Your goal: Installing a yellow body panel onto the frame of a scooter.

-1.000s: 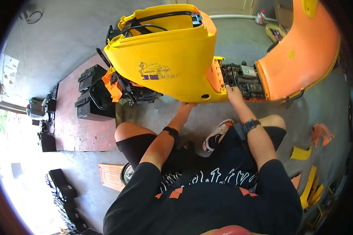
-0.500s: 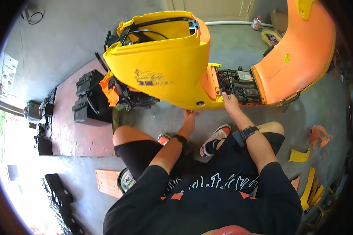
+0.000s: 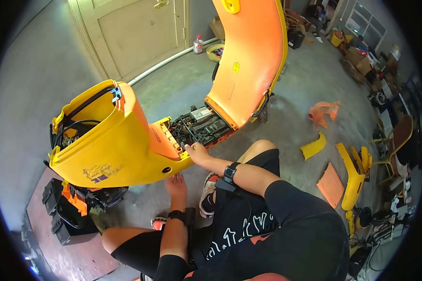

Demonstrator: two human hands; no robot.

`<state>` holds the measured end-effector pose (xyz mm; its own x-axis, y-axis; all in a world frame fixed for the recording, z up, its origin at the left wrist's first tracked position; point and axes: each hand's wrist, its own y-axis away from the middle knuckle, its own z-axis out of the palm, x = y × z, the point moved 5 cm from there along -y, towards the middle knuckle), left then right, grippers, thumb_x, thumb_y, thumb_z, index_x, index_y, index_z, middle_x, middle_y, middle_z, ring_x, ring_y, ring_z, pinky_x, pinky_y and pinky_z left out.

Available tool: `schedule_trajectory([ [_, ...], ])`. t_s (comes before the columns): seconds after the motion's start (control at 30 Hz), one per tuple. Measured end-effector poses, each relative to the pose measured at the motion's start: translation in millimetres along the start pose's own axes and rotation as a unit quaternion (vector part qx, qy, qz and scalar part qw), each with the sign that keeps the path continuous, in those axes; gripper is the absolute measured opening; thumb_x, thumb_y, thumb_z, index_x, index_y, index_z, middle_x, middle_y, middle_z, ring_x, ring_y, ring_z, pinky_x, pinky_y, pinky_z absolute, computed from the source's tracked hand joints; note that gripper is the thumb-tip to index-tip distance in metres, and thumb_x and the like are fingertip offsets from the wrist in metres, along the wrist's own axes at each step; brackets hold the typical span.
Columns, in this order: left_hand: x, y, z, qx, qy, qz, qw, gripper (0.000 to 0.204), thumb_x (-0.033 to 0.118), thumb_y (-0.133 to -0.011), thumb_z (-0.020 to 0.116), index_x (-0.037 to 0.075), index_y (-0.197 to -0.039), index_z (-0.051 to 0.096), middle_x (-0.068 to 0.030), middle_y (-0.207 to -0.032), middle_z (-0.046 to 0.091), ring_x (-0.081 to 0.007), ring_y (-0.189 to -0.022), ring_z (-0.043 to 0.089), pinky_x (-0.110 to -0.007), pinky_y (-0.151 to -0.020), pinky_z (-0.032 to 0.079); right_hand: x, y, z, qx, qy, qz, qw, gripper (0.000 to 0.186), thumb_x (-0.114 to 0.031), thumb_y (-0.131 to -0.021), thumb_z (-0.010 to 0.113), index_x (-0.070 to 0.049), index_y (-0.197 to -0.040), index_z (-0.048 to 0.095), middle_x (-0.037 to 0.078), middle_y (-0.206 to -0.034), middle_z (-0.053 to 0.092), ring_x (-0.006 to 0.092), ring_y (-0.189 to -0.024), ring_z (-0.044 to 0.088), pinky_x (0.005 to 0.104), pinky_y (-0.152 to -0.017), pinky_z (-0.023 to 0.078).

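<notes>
A scooter with yellow and orange body panels stands in front of me. Its yellow side panel [image 3: 112,157] curves down to the footwell. My right hand [image 3: 199,154] is closed on the panel's upper edge, beside the exposed wiring and electronics [image 3: 204,124] of the open floor section. Just below, my left hand [image 3: 176,186] presses against the same panel's lower edge, near a round dark hole [image 3: 167,170]; its fingers are together and the fingertips partly hidden. The orange inner shield [image 3: 246,70] rises at the far end of the footwell.
Removed parts lie on the floor to my right: an orange cover [image 3: 324,113], a yellow strip [image 3: 313,146], a flat orange panel [image 3: 330,185] and a long yellow trim [image 3: 351,187]. Black cases [image 3: 72,229] stand at the left. Behind the scooter are a bottle [image 3: 198,45] and a door [image 3: 136,33].
My view has swung to the right, so the scooter sits further left and more of the right side of the room shows. Both hands stay at the same part of the side panel.
</notes>
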<state>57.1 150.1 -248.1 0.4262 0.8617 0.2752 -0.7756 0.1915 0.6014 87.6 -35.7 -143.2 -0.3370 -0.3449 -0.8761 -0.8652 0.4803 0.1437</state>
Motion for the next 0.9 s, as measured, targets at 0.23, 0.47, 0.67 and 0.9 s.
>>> schedule_trajectory([
  [0.23,4.3,-10.9,-2.5,-0.039,-0.032,-0.027,0.998,0.018,0.006,-0.085,0.048,0.010,-0.101,0.055,-0.0006,-0.104,0.059,-0.0189,-0.115,0.052,-0.036,-0.102,0.036,4.8,-4.6,-0.1,0.023,0.017,0.017,0.999,0.050,-0.044,-0.092,0.056,0.006,-0.093,0.063,0.023,-0.089,0.067,0.0314,-0.086,0.064,0.0420,-0.079,0.048],
  [0.47,13.4,-14.0,-6.8,-0.029,-0.059,-0.044,0.997,0.021,0.004,-0.085,0.048,0.008,-0.103,0.058,-0.0014,-0.105,0.062,-0.0189,-0.113,0.053,-0.035,-0.104,0.035,11.6,-5.9,-1.7,-0.006,-0.103,0.032,0.994,0.057,-0.053,-0.097,0.051,0.002,-0.106,0.061,0.010,-0.093,0.066,0.0159,-0.085,0.060,0.0325,-0.077,0.048],
  [0.67,16.0,-14.5,-9.2,-0.025,-0.069,-0.027,0.997,0.022,0.002,-0.083,0.050,0.006,-0.103,0.060,-0.0030,-0.105,0.063,-0.0182,-0.106,0.056,-0.035,-0.099,0.037,13.1,10.8,8.4,-0.124,-0.161,-0.055,0.978,0.069,-0.061,-0.099,0.036,0.002,-0.101,0.064,0.011,-0.093,0.066,0.0165,-0.087,0.059,0.0332,-0.080,0.046],
  [0.9,8.3,-11.0,-1.1,-0.094,-0.044,-0.008,0.995,0.031,-0.004,-0.077,0.052,0.006,-0.106,0.059,-0.0070,-0.105,0.064,-0.0194,-0.098,0.059,-0.035,-0.092,0.042,1.8,18.6,2.7,-0.067,-0.070,-0.063,0.993,0.075,-0.063,-0.098,0.036,0.004,-0.090,0.068,0.013,-0.081,0.069,0.0199,-0.080,0.063,0.0344,-0.076,0.048],
])
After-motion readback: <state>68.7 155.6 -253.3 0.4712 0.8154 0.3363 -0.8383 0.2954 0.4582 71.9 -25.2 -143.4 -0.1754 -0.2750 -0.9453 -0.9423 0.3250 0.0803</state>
